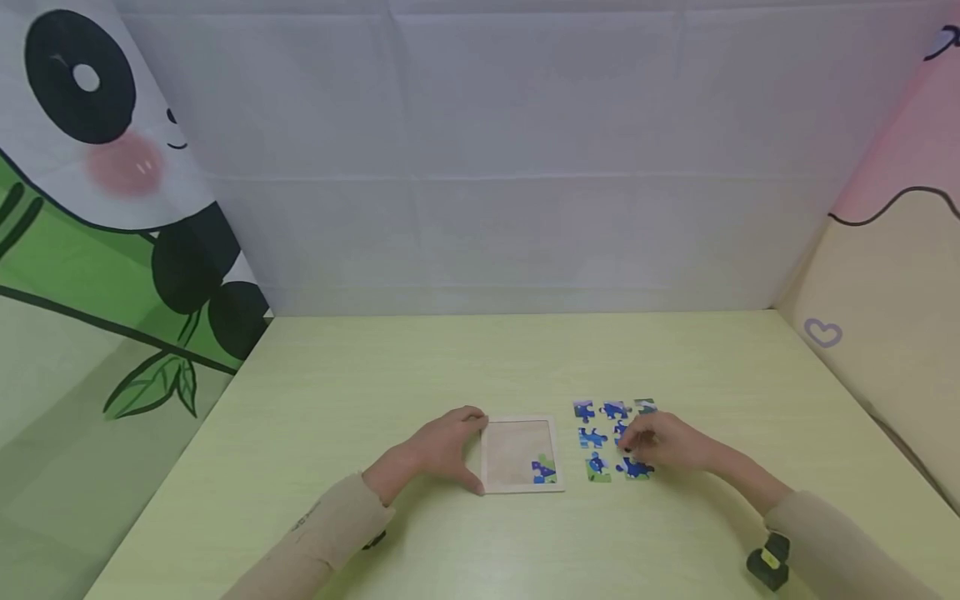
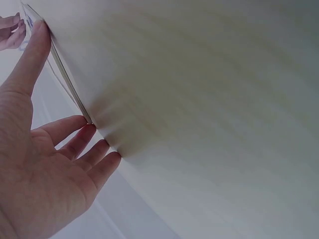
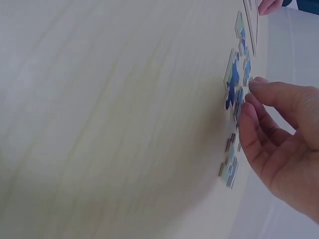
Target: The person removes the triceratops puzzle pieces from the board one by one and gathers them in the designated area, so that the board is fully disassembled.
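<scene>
My left hand (image 1: 450, 446) rests on the left side of a pale puzzle frame (image 1: 522, 490), thumb by the near corner and fingertips by the far one. In the left wrist view, its fingers (image 2: 107, 167) are extended and touch the frame's edge. One puzzle piece (image 1: 543, 471), blue, purple and green, lies in the frame's near right corner. My right hand (image 1: 663, 442) is over the loose pieces, with fingers bent and a gap between thumb and index finger. Under it lies a blue piece (image 1: 620, 428), partly hidden. A dark blue piece (image 3: 232, 82) lies beside its fingertips.
Several loose pieces lie in rough rows right of the frame, among them a purple-blue one (image 1: 583, 410), a blue one (image 1: 592, 437) and a green-edged one (image 1: 597, 468). The light wooden table (image 1: 360, 375) ends at a white cloth backdrop (image 1: 480, 167).
</scene>
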The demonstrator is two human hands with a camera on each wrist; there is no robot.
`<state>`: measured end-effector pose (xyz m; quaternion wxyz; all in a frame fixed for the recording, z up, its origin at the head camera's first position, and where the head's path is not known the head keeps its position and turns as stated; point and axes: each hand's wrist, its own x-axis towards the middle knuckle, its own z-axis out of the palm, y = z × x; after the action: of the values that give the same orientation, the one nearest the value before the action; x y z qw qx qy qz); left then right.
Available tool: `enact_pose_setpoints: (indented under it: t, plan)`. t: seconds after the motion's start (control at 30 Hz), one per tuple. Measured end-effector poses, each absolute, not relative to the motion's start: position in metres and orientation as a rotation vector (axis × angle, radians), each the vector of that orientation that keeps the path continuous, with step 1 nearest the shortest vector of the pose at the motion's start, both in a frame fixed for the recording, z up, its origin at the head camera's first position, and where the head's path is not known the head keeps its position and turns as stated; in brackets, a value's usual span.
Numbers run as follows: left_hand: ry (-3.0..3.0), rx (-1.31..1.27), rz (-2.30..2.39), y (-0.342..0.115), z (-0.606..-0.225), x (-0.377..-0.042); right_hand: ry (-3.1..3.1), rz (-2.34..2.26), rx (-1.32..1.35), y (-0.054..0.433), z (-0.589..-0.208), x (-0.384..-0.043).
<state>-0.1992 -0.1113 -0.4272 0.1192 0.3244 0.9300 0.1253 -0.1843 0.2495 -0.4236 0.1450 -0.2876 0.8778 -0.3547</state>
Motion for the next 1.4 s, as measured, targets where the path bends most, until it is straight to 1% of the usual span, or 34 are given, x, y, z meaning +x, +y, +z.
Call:
enact_pose_setpoints:
  t: [0.2,0.53,0.8,1.07,1.4]
  plan:
    - [2.713,0.952,0.388,-0.111,-0.426,-0.199,2.502,-1.045,-0.811,0.232,-0.426,-0.188]
    - [2.721,0.975,0.365,-0.112,-0.426,-0.2,2.495,-1.079,-0.915,0.19,-0.429,-0.191]
    - [2.724,0.957,0.36,-0.111,-0.426,-0.2,2.449,-1.059,-0.888,0.162,-0.431,-0.191]
    - [2.716,0.945,0.375,-0.111,-0.427,-0.199,2.498,-0.941,-0.79,0.15,-0.43,-0.19]
    - [2.715,0.957,0.368,-0.112,-0.426,-0.199,2.493,-0.935,-0.833,0.143,-0.43,-0.191]
